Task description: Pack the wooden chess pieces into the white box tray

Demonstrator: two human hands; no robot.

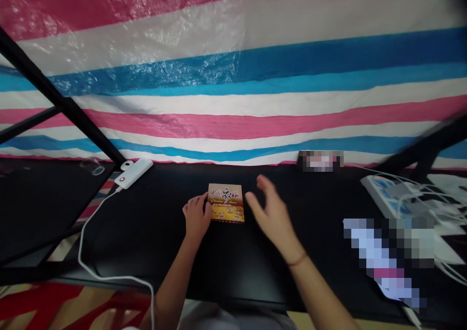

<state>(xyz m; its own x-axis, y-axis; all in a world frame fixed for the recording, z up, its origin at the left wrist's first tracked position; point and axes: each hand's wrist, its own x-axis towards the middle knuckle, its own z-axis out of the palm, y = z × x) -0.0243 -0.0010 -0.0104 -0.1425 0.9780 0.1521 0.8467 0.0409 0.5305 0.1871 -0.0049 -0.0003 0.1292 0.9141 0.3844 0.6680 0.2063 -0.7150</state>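
A small flat Chinese chess box (pixel 226 203) with a brown and yellow printed lid lies closed on the black table. Against its left edge rests my left hand (pixel 196 215), fingers bent and thumb touching the box's side. My right hand (pixel 272 215) hovers just off the box's right edge, thumb and fingers apart, holding nothing. A thin band circles the right wrist.
To the left, a white device (pixel 134 173) trails a white cable (pixel 85 223) toward the front edge. A power strip (pixel 383 196) with tangled cords lies at right, near blurred items. Striped sheeting (pixel 233 125) hangs behind the table.
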